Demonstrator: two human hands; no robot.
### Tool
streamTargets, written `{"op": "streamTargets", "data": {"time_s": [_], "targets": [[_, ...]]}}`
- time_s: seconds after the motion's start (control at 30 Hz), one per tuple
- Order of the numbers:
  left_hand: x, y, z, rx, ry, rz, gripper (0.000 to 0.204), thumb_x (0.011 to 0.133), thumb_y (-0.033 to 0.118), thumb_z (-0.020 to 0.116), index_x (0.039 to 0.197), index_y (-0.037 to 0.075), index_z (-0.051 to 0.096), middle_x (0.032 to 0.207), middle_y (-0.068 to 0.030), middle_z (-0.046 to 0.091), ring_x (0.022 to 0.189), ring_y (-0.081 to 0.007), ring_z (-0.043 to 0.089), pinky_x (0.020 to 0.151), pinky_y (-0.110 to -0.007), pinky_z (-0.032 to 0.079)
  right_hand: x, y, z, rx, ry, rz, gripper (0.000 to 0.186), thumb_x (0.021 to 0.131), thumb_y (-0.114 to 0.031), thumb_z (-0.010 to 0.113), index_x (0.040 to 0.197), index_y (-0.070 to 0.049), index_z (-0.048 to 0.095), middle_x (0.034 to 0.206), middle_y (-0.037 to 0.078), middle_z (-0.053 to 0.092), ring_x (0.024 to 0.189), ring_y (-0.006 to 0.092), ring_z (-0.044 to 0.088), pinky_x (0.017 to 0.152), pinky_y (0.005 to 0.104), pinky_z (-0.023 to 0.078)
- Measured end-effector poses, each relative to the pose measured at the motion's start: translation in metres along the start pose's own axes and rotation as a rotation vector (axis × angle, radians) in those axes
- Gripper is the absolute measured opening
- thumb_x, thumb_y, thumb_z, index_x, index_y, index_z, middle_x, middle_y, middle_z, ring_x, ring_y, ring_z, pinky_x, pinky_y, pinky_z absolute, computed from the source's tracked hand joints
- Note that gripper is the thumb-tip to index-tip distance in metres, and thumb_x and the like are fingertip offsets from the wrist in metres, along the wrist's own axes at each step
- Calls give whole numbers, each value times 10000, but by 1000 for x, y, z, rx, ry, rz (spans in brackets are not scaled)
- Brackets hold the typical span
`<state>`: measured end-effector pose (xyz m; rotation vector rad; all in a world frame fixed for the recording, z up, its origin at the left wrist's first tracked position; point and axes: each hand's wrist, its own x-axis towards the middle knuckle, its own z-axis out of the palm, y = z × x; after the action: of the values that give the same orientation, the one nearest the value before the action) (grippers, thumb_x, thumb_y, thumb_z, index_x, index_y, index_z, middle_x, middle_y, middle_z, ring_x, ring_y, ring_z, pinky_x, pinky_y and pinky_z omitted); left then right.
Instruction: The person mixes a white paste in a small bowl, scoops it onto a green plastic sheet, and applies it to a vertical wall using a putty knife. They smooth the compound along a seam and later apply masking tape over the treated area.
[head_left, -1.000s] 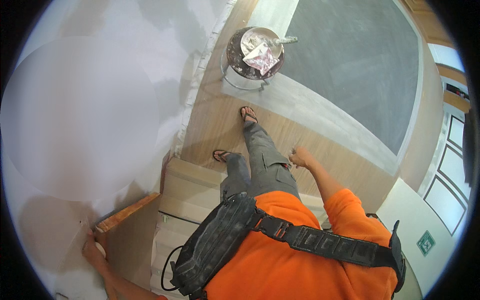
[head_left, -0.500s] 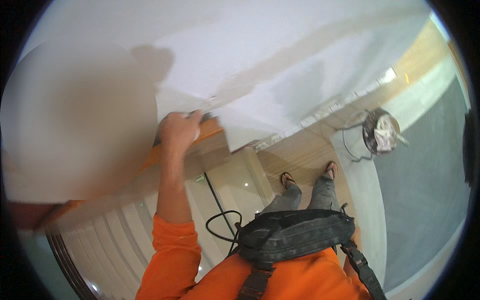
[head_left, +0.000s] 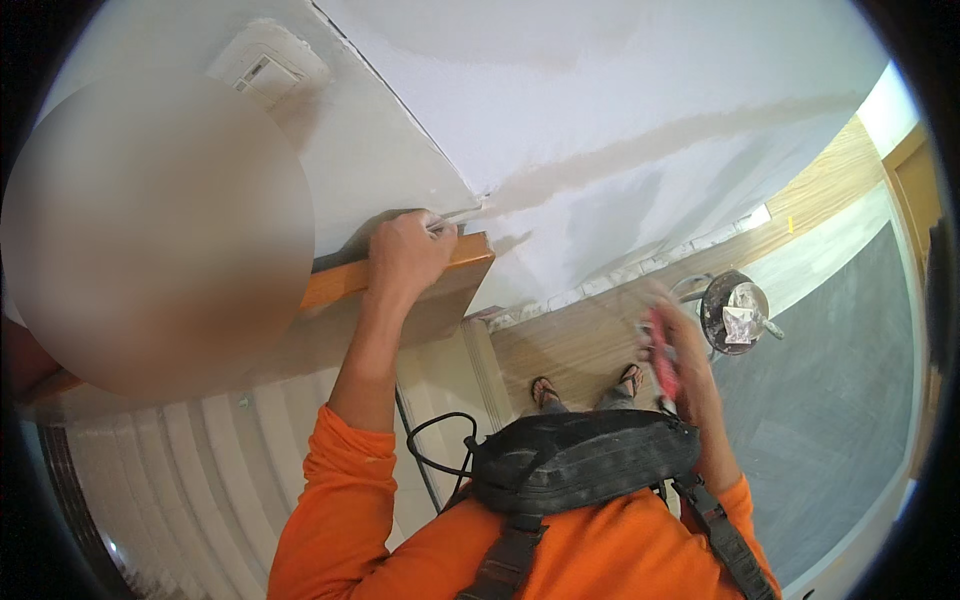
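Note:
My left hand [head_left: 410,255] is closed round a thin, pale tool [head_left: 462,213] whose narrow end reaches the corner where two wall faces meet. It is above the wooden ledge [head_left: 470,250]; most of the tool is hidden by my fingers. The white wall [head_left: 640,60] carries a long beige band of filler [head_left: 640,145] running right from that corner. Lower right, my right hand [head_left: 685,345] is closed on a red object [head_left: 661,352], smeared by motion, in front of the black chest bag [head_left: 580,460].
A round dark container [head_left: 715,318] with whitish material on top stands on the floor at right. Steps [head_left: 200,470] descend at lower left. A grey floor panel [head_left: 830,400] lies far right. A wall fitting [head_left: 268,75] is upper left; a blurred patch hides the left side.
My right hand has come into view from behind the bag, holding the red object. The view has shifted, showing more of the left wall face. My left hand stays near the corner.

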<state>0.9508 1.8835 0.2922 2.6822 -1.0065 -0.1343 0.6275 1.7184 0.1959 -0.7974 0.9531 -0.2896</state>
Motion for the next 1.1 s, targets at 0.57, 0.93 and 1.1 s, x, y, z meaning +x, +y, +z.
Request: {"op": "streamTargets", "data": {"time_s": [0.57,0.93,1.1], "targets": [[-24,22,2,-135,186,212,335,919,310,751,1077,19,698,1113,-169,656,1035,-358,656,870,-454,524,66,-18,154,406,-447,-215,482,1013,-152,614,1441,-75,405,1019,81,616,775,195,663,557,348,573],[-12,-7,6,-415,214,631,315,983,312,672,979,3,735,1113,-139,673,948,-347,672,834,-413,525,39,-40,228,623,-400,-578,355,1035,-71,592,1360,-58,449,1097,93,604,1030,231,653,923,375,562],[-15,-7,-2,-422,23,478,236,967,216,651,1009,-6,719,1079,-170,678,963,-371,658,849,-429,516,50,-32,234,147,-202,-827,375,1001,-105,660,1328,-2,508,1113,127,616,967,197,644,832,324,553]]}}
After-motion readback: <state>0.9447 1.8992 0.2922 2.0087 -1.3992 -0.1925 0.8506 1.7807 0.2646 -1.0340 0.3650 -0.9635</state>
